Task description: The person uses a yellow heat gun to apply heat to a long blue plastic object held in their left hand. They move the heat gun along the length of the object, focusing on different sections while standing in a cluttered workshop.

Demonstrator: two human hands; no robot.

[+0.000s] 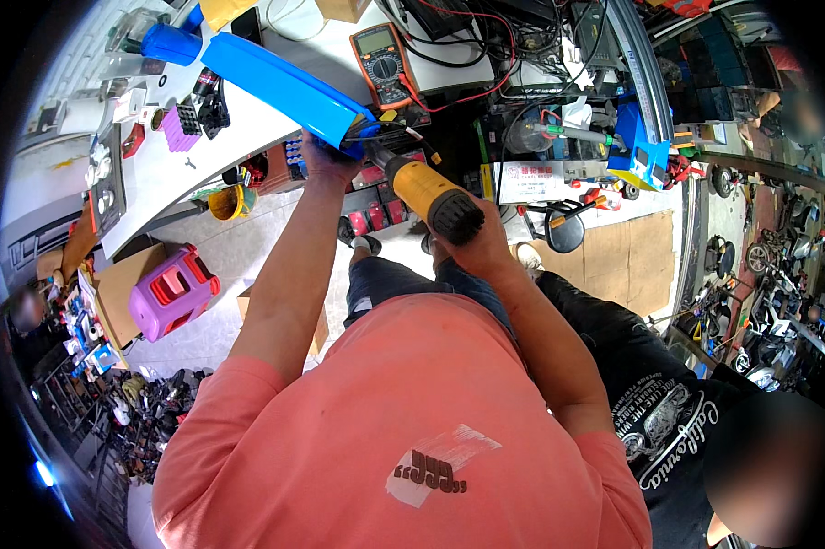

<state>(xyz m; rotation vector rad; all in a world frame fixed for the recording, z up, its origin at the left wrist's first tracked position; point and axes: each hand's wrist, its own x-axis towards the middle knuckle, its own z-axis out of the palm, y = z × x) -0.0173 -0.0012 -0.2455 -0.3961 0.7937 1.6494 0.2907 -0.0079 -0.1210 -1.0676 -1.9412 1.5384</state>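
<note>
In my left hand I hold the near end of a long block in bright blue wrap, which looks like a shrink-wrapped battery pack. It slants up and away to the left over the white workbench. Short cables with a yellow connector come out of its near end. My right hand grips a yellow heat gun with a black slotted rear cap. Its metal nozzle points at the pack's near end; whether the two touch is unclear. The gun's grip is mostly hidden by my fingers.
An orange digital multimeter with a red lead lies beyond the pack. Purple cell holders and a blue cup stand at left. Tangled black cables cover the back right. A person in a black shirt is close on my right.
</note>
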